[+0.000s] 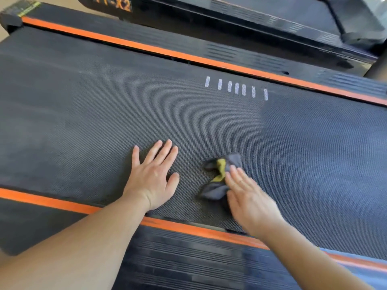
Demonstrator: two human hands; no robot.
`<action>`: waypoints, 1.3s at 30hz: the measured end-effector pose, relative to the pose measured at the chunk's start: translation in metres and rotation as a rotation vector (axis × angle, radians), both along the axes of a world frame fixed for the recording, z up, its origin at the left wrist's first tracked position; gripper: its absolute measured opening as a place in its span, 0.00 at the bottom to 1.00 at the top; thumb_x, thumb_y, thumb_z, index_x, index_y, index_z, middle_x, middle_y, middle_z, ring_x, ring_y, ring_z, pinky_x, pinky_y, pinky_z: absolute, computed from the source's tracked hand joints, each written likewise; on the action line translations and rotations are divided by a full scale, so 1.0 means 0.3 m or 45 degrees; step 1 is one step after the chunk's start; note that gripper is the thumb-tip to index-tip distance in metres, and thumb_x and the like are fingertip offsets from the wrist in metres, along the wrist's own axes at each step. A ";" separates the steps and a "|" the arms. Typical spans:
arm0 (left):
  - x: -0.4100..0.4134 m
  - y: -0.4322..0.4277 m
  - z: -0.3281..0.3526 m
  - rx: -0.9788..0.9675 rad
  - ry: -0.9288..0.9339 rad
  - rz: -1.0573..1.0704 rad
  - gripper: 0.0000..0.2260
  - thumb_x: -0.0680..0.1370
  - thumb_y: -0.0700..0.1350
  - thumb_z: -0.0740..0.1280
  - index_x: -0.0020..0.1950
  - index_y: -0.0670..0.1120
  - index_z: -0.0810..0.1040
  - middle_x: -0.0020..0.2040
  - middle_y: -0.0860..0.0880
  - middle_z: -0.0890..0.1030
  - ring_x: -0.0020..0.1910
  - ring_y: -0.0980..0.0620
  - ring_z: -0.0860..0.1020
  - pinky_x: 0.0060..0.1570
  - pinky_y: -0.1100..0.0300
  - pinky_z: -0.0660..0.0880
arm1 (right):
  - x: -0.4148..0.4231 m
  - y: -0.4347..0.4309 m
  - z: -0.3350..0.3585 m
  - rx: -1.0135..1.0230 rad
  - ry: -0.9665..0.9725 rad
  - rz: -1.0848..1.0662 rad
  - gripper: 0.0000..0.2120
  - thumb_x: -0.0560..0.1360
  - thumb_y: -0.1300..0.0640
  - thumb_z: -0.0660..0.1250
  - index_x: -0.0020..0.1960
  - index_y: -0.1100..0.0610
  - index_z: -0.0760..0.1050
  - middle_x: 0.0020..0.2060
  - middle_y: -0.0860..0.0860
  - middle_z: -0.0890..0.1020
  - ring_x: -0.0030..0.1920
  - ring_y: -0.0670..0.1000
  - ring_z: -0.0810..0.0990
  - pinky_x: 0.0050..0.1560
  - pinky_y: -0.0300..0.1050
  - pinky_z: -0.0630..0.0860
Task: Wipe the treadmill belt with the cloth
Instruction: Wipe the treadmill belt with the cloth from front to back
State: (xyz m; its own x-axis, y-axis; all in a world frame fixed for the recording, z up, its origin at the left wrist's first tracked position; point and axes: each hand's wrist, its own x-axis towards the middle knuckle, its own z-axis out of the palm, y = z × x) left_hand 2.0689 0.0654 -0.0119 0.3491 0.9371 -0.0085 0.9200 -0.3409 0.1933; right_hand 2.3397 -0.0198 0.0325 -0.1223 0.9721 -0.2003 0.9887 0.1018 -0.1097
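Note:
The dark textured treadmill belt (pixel 104 105) fills most of the head view. A crumpled grey and yellow cloth (pixel 219 174) lies on the belt near its front edge. My right hand (pixel 249 197) presses down on the cloth's right side, fingers together and stretched over it. My left hand (pixel 152 176) rests flat on the belt just left of the cloth, palm down, fingers spread, holding nothing. A row of several short white marks (pixel 236 87) is printed on the belt further away.
Orange stripes border the belt, one at the near side rail (pixel 188 229) and one at the far side rail (pixel 167 51). The ribbed black near rail (pixel 188 258) runs under my arms. A second treadmill (pixel 272 15) stands behind.

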 end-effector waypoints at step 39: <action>0.002 -0.004 -0.005 0.015 -0.010 0.010 0.32 0.79 0.62 0.51 0.83 0.54 0.59 0.84 0.55 0.53 0.83 0.53 0.51 0.77 0.31 0.47 | 0.138 0.080 0.169 0.595 0.275 -0.929 0.18 0.79 0.54 0.70 0.69 0.54 0.77 0.68 0.55 0.69 0.67 0.60 0.69 0.65 0.55 0.71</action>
